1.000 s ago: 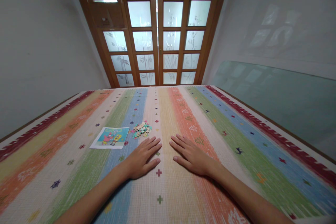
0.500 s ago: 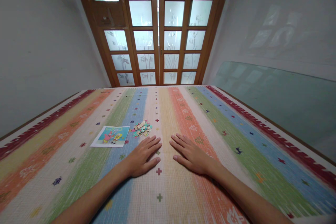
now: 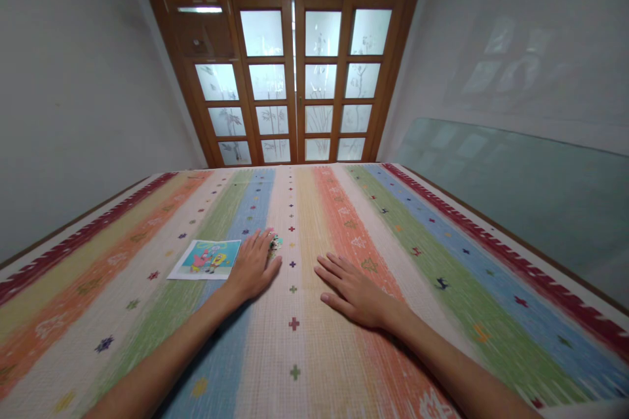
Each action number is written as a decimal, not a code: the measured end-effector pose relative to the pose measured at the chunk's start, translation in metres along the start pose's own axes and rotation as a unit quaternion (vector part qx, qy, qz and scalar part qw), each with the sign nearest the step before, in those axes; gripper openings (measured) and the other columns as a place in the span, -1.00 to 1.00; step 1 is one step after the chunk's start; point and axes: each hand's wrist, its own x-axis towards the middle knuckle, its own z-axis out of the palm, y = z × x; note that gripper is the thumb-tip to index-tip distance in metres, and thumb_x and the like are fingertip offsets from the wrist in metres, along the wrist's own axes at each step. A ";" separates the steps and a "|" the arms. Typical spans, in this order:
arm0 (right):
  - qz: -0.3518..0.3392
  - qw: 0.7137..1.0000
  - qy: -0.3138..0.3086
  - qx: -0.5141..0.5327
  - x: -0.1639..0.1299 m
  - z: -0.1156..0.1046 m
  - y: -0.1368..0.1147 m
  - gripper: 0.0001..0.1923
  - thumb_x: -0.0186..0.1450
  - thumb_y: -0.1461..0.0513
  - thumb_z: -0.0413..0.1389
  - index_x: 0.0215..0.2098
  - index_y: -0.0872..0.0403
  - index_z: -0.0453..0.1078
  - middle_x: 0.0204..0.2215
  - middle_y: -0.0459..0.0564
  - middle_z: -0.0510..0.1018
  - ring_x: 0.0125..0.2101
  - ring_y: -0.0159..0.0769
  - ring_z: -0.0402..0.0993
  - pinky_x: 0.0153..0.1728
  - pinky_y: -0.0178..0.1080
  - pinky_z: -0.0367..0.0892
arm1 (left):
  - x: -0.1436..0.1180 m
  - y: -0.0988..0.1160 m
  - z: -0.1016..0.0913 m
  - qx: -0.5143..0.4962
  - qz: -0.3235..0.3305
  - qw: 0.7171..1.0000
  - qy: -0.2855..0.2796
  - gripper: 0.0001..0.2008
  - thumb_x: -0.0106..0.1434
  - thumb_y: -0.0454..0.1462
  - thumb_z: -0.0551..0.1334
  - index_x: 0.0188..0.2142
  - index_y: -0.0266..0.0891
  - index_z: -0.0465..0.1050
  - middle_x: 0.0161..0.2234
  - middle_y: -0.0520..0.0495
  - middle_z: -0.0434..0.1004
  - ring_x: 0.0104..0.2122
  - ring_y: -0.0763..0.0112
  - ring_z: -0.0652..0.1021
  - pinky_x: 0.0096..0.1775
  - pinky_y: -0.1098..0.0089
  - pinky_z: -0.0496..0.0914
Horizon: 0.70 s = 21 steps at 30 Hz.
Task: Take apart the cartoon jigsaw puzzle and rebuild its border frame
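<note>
My left hand (image 3: pixel 252 267) lies over a small heap of jigsaw puzzle pieces (image 3: pixel 276 243), fingers stretched out and thumb apart. It covers most of the heap; only some pale and green pieces show past its fingertips on the right. Just left of that hand is a printed picture (image 3: pixel 206 259) with a pink starfish figure and a yellow square figure on a blue ground. My right hand (image 3: pixel 352 291) rests palm down on the striped cloth (image 3: pixel 314 353), its fingers spread and nothing in it.
The striped cloth covers a large table, running back toward wooden doors (image 3: pixel 297 78) with frosted panes. A pale green glass-like panel (image 3: pixel 515 177) stands along the right side. White walls (image 3: pixel 73 78) rise on both sides.
My left hand has moved forward and left, from the bare cloth onto the puzzle pieces. The right hand stays in place. The view has tipped up slightly.
</note>
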 end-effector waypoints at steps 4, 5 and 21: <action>0.001 1.000 -0.003 -0.006 0.000 -0.001 0.000 -0.34 0.54 -0.09 -0.14 0.46 0.06 0.10 0.45 0.13 0.06 0.45 -0.01 -0.10 0.42 0.12 -0.09 | 0.011 -0.009 0.002 0.019 -0.042 0.998 -0.053 -0.44 0.42 -0.08 0.09 0.31 -0.33 0.23 0.37 -0.35 0.21 0.38 -0.14 0.18 0.34 -0.18 0.07; 0.001 1.000 -0.004 -0.007 0.000 -0.001 -0.001 -0.34 0.54 -0.09 -0.15 0.46 0.07 0.10 0.45 0.14 0.06 0.45 -0.01 -0.10 0.42 0.13 -0.09 | 0.014 -0.011 0.003 0.020 -0.047 0.997 -0.062 -0.44 0.43 -0.07 0.08 0.31 -0.33 0.22 0.38 -0.36 0.20 0.39 -0.15 0.17 0.34 -0.18 0.06; 0.001 1.000 -0.005 -0.011 0.000 -0.002 -0.003 -0.34 0.54 -0.07 -0.13 0.46 0.09 0.10 0.44 0.17 0.09 0.45 0.03 -0.08 0.41 0.16 -0.06 | 0.032 -0.018 0.015 0.019 -0.083 0.990 -0.110 -0.44 0.47 0.04 0.00 0.29 -0.23 0.26 0.37 -0.35 0.23 0.36 -0.20 0.22 0.29 -0.25 0.07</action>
